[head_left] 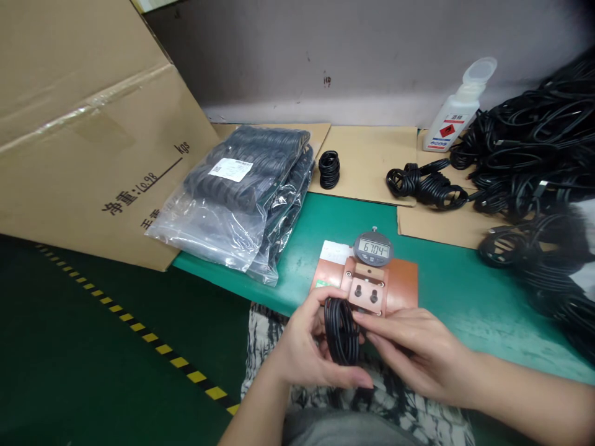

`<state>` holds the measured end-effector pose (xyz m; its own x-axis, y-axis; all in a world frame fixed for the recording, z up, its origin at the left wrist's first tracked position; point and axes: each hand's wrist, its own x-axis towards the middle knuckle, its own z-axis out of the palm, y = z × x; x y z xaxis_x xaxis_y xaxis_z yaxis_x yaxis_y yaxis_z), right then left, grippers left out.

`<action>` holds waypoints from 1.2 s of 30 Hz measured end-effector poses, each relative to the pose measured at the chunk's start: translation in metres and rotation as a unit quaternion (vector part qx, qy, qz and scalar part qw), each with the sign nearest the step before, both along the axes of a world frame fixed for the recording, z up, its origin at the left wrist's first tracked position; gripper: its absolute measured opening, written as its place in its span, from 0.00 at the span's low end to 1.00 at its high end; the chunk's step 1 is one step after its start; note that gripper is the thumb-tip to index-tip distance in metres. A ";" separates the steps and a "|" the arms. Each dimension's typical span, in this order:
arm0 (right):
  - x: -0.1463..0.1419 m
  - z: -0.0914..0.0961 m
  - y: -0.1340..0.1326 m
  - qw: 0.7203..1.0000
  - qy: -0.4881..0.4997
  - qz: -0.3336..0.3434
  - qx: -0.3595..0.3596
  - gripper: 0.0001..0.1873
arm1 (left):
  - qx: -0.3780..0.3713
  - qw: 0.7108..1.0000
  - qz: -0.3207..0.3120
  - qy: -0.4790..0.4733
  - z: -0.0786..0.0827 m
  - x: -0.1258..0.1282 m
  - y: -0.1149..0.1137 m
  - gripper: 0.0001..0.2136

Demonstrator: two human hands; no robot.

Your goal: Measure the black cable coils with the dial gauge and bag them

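Note:
Both hands hold a small stack of black rubber rings (341,331) just in front of the table's near edge. My left hand (307,350) wraps its fingers around the stack from the left, thumb on top. My right hand (413,350) pinches the stack from the right. Directly behind the rings sits a brown gauge fixture (400,282) with two black pegs and a round digital indicator (374,248) that reads 6.704.
A clear bag of black rings (246,192) leans on a large cardboard box (88,136) at the left. A loose ring stack (329,168) and coiled black cables (425,184) lie on cardboard sheets; a big cable pile (539,167) fills the right. A white bottle (458,108) stands by the wall.

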<state>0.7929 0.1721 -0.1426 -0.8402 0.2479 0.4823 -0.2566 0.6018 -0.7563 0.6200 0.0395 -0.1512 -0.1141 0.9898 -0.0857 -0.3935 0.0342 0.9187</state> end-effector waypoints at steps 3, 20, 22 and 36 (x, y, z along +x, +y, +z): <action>0.000 0.000 -0.001 1.000 -0.004 -0.001 -0.001 0.26 | 0.002 1.000 -0.003 -0.002 0.001 0.000 0.001 0.42; 0.001 0.000 -0.001 1.000 -0.005 -0.001 0.003 0.26 | -0.016 1.000 0.001 0.003 0.006 0.001 0.001 0.40; 0.001 0.000 0.000 1.000 -0.006 -0.001 0.003 0.26 | -0.020 1.000 0.001 0.008 0.006 0.001 0.000 0.40; 0.000 0.001 0.000 1.000 -0.004 -0.004 0.001 0.26 | -0.039 0.999 0.010 0.016 0.008 0.001 0.003 0.40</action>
